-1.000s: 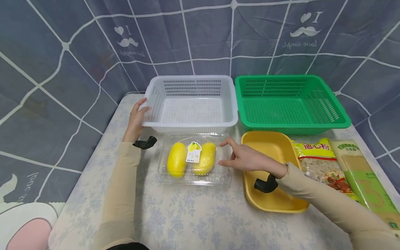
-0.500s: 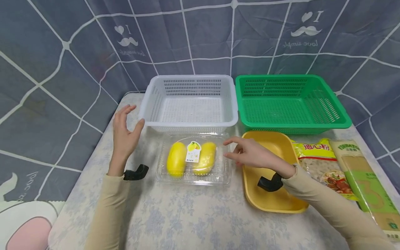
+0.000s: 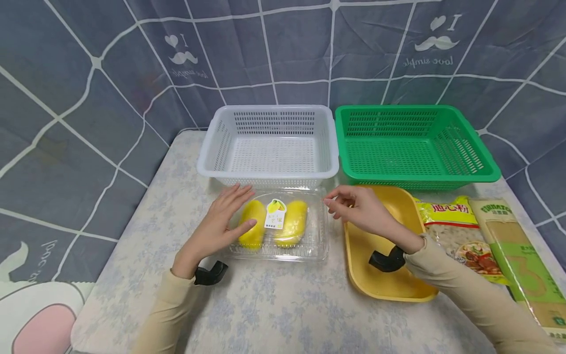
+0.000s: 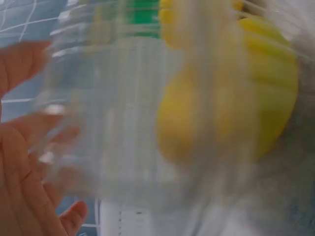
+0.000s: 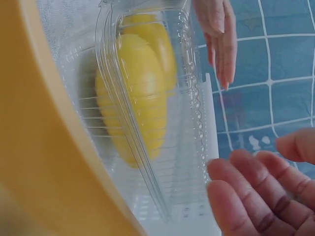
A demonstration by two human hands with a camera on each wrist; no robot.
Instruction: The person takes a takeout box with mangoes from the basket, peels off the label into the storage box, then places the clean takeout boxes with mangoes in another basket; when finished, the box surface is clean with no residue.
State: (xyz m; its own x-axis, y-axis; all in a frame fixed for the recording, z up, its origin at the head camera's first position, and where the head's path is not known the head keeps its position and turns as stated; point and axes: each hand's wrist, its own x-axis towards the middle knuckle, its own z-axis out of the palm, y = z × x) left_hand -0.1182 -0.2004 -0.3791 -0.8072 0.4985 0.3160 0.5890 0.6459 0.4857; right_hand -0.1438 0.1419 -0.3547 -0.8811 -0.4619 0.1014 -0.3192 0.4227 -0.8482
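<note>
A clear plastic clamshell box [image 3: 317,241] lies on the table with two yellow mangoes [image 3: 293,227] inside and a white label [image 3: 275,215] on its lid. Over its left side hovers my left hand [image 3: 214,228], fingers straight and thumb spread apart, overlapping the left mango in the head view. By the box's right edge, my right hand [image 3: 360,211] has loosely bent fingers and holds nothing. In the right wrist view those fingers [image 5: 236,196] are apart from the box, and the mangoes [image 5: 133,93] show through its plastic wall. Motion blurs the left wrist view.
Behind the box stand a white basket [image 3: 269,174] and a green basket [image 3: 420,178]. A yellow tray [image 3: 389,290] sits under my right forearm. Further right lie a bag of pasta [image 3: 455,236] and a long green-labelled packet [image 3: 522,260]. A grey curtain [image 3: 296,49] hangs behind.
My left hand has let go of the white basket's left rim, drawn back, then swung right over the box. My right hand has shifted slightly right and its fingers have bent a little more.
</note>
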